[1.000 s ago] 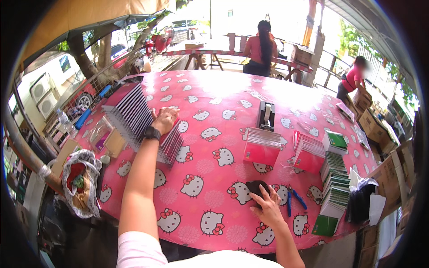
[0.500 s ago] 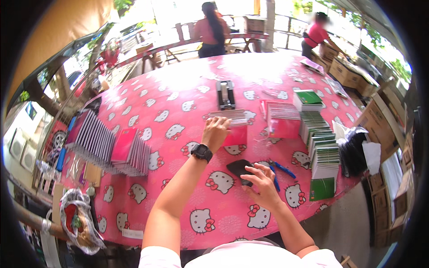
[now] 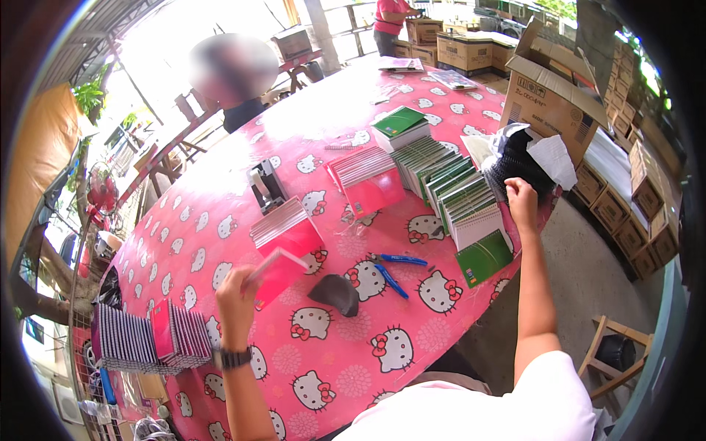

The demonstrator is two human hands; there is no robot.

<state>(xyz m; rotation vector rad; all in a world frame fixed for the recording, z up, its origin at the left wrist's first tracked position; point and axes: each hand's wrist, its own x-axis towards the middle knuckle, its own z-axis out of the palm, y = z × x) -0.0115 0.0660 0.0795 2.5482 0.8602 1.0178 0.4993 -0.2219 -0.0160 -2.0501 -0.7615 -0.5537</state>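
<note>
The left hand (image 3: 237,294) holds a thin pink notebook (image 3: 272,261) in a narrow grip at its near edge, thumb and fingers closed on it. The notebook is tilted, with its pale edge up, just in front of a pink stack (image 3: 285,224) on the table (image 3: 243,400). A dark watch (image 3: 232,359) is on the left wrist.

The right hand (image 3: 522,195) is out at the right edge of the table, beside a black bundle (image 3: 518,162). Its fingers are drawn together in a narrow grip; I cannot tell whether they hold anything. White paper (image 3: 553,158) sits against the bundle, and an open cardboard box (image 3: 551,110) stands behind it.

Between the 2 hands, a dark gray pad (image 3: 334,292) and pliers (image 3: 404,260) with 2 blue handles lie on the pink patterned cloth. A black tape dispenser (image 3: 266,184) stands behind the pink stack. A second pink stack (image 3: 368,180) stands farther right, next to a long row of green notebooks (image 3: 448,176). At the left are 2 more stacks, a striped stack (image 3: 129,338) and a red-covered stack (image 3: 180,334), side by side. In the background, a person in a pink shirt (image 3: 390,18) stands near boxes.
</note>
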